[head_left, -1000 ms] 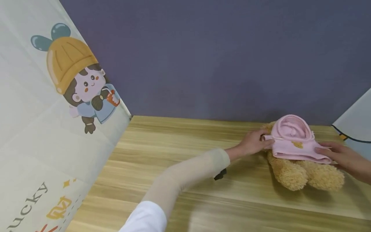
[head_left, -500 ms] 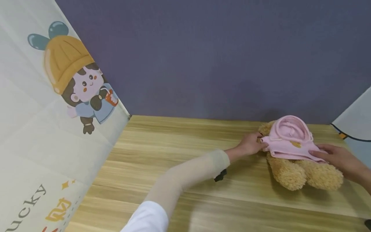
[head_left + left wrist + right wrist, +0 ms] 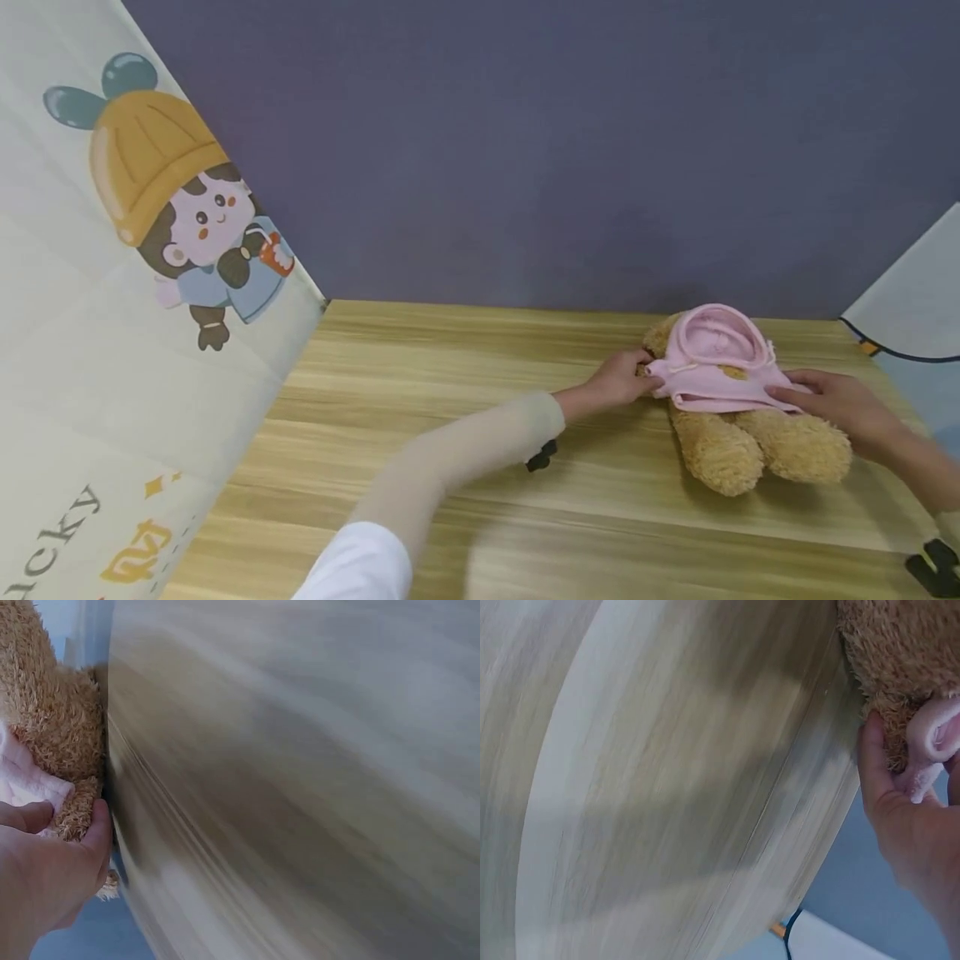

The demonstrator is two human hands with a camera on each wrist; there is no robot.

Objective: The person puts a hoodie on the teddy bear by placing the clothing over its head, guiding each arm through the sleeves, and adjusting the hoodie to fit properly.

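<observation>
A light brown teddy bear (image 3: 723, 458) lies on its back on the wooden table, legs toward the near side. Over its body is a pink hoodie (image 3: 690, 398) with its round hood opening at the top; the hood covers most of the head. My left hand (image 3: 618, 379) pinches the hoodie's left sleeve. In the left wrist view, my thumb is on the pink cuff (image 3: 52, 787) and my fingers lie along the bear's furry paw (image 3: 75, 814). My right hand (image 3: 847, 408) holds the hoodie's right side, thumb on top. The right wrist view shows rolled pink cloth (image 3: 926, 724) beside fur.
The wood-grain table (image 3: 420, 358) ends at a dark blue-grey panel (image 3: 525, 150) behind. A pale sheet with a cartoon child (image 3: 206, 229) borders the left; another pale sheet (image 3: 911, 292) stands at the right. Black wrist mounts (image 3: 933, 567) sit on the forearms.
The bear, hoodie and both hands have shifted a little left, partly with the view's own drift. My right hand has come inward, and the hoodie's right side is less spread out.
</observation>
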